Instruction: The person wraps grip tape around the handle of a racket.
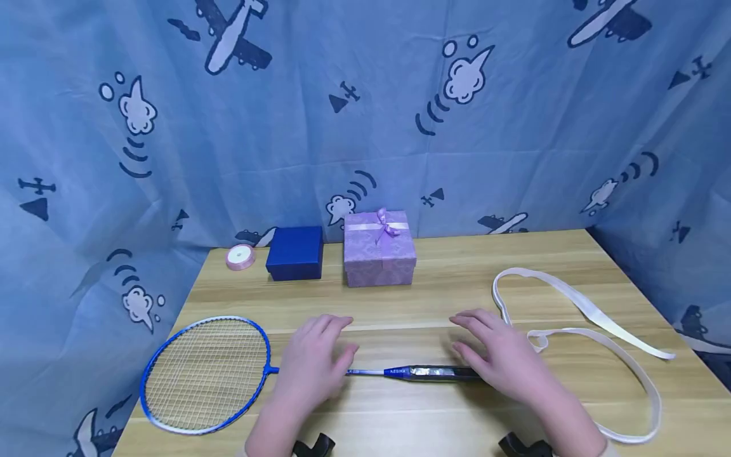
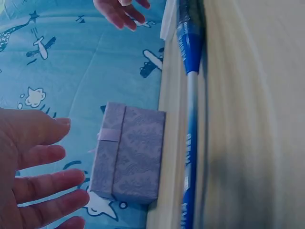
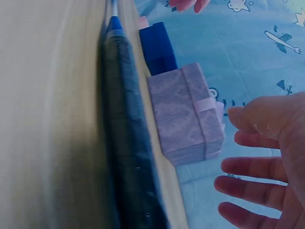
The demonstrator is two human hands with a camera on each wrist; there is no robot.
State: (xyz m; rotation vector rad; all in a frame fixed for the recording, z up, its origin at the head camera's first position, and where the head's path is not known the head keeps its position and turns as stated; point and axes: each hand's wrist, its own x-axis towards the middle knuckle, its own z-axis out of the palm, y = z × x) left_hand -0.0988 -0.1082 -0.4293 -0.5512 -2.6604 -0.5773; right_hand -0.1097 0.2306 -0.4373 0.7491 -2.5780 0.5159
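Observation:
A blue badminton racket (image 1: 267, 369) lies across the front of the table, its strung head to the left and its dark handle to the right. Above its shaft hovers my left hand (image 1: 313, 362), fingers relaxed and holding nothing. My right hand (image 1: 502, 355) is over the handle's end, which it partly hides, with its fingers apart from the thumb and nothing between them. The left wrist view shows the left fingers (image 2: 50, 183) spread in the air; in the right wrist view the right fingers (image 3: 252, 186) are likewise spread, clear of the racket handle (image 3: 131, 143).
Along the back stand a lilac gift box (image 1: 379, 270) with a bow, a dark blue box (image 1: 294, 254) and a small pink ribbon roll (image 1: 240, 256). A loose white strap (image 1: 645, 381) curls over the table's right side. Behind hangs a blue printed curtain (image 1: 388, 133).

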